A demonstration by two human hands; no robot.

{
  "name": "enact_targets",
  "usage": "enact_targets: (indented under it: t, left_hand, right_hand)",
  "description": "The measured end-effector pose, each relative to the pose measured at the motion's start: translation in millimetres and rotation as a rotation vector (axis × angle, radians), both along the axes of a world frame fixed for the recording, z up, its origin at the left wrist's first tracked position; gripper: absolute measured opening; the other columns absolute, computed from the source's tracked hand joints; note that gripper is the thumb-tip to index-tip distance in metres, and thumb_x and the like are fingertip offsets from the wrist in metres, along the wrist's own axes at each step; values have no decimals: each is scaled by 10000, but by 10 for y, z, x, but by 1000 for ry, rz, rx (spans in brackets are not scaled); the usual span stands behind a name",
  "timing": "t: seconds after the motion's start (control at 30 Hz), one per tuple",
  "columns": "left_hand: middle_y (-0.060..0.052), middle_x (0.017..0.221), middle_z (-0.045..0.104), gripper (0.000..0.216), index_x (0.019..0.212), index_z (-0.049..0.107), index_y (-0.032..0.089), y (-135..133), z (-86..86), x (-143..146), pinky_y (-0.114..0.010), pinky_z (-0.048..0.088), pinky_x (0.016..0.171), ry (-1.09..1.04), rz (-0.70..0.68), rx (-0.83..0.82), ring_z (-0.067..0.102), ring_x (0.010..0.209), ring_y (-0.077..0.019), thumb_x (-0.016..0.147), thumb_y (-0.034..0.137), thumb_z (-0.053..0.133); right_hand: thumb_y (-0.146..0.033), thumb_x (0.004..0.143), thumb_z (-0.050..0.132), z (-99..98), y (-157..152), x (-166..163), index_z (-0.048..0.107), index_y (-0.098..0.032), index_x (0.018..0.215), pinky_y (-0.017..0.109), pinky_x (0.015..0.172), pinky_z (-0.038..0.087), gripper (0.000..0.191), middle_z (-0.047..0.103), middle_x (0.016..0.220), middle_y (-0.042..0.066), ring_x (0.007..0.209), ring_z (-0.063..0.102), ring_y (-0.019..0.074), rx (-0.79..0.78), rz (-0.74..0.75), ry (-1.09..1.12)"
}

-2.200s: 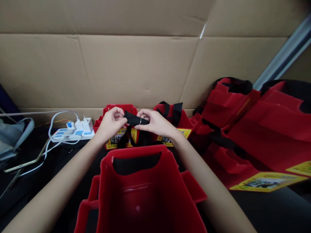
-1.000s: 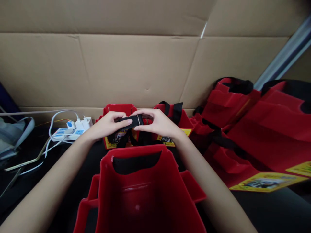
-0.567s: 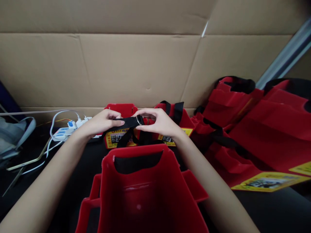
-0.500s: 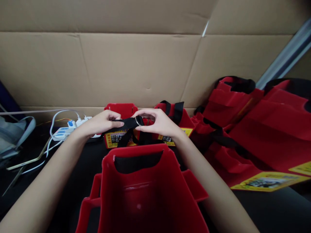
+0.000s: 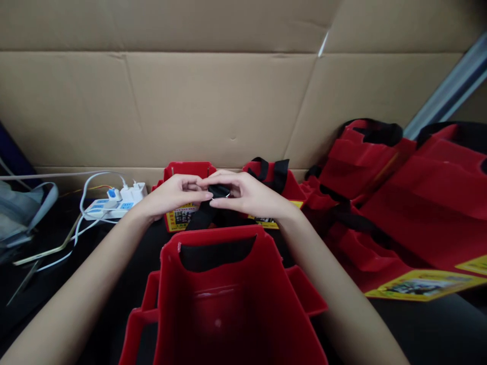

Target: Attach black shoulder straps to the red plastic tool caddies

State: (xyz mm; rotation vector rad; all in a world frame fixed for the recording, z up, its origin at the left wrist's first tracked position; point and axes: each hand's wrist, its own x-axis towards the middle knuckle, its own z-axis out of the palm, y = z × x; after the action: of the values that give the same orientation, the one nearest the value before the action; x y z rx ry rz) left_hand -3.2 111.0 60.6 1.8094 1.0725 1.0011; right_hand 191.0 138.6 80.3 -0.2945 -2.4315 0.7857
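Note:
Just beyond a red plastic box (image 5: pixel 220 304), my two hands meet over a black webbing strap (image 5: pixel 218 191). My left hand (image 5: pixel 182 195) pinches the strap between thumb and fingers. Fingers of my right hand (image 5: pixel 247 192) are closed around the same strap at a metal ring (image 5: pixel 228 194), which is partly hidden by them. The red box faces me with its open side. Through a slot in its upper edge runs black webbing (image 5: pixel 216 255). How the strap passes through the ring is covered by my fingers.
Two more red boxes, one with a black strap (image 5: pixel 280 175), stand behind my hands against a cardboard wall (image 5: pixel 220 111). Several red boxes (image 5: pixel 429 197) are piled at the right. A white power strip (image 5: pixel 114 205) with plugs and cables lies at the left, near a grey bag (image 5: pixel 19 213).
My left hand has moved right along the strap and now touches my right hand near the ring. The strap's stretched length between the hands has closed up. The red box stays put.

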Motion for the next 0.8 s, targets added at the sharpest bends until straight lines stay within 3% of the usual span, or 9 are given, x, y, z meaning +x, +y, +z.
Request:
enact_targets:
  t: [0.1,0.2,0.3,0.47,0.63,0.8]
  left_hand:
    - [2,733,609,255,806,609,135,21,-41,25,-223,431,670,-85,37,-24,560,704,-104,642,299,716]
    - [7,694,599,220,769,592,131,37,-96,80,-200,420,614,-130,88,5,551,654,-90,641,260,716]
    - [23,666,579,186,780,570,139,35,-132,141,-167,393,532,-147,131,3,530,589,-71,682,250,683]
    - [-20,743,657,198,868,599,134,4,-139,187,-188,461,584,-96,-48,-120,610,627,-91,761,298,630]
    - [-17,653,637,236,763,591,122,42,-193,153,-189,449,507,-109,-141,-238,585,519,-84,809,352,575]
    - [40,608,521,169,880,593,131,88,-211,39,-182,392,475,-161,-286,-268,476,453,-46,836,288,548]
  right_hand:
    - [-130,748,610,-30,36,-22,569,-180,1129,365,965,402,386,583,1122,65,1098,512,169,-188,37,111]
    - [-78,673,656,-64,92,-38,559,-170,1115,348,916,445,462,623,962,37,943,579,140,-354,-118,164]
    - [-54,605,688,-106,160,-41,624,-168,989,307,859,477,406,637,816,0,782,602,104,-482,-253,192]
    - [-97,539,736,-171,260,-27,670,-155,802,258,802,501,278,676,788,3,736,624,94,-659,-257,326]
    - [-113,504,764,-121,353,70,664,-156,796,260,762,514,312,675,782,-5,690,628,85,-690,-318,555]
    - [-63,484,752,8,464,307,656,-155,767,238,727,522,312,663,735,-27,668,626,80,-605,-474,794]
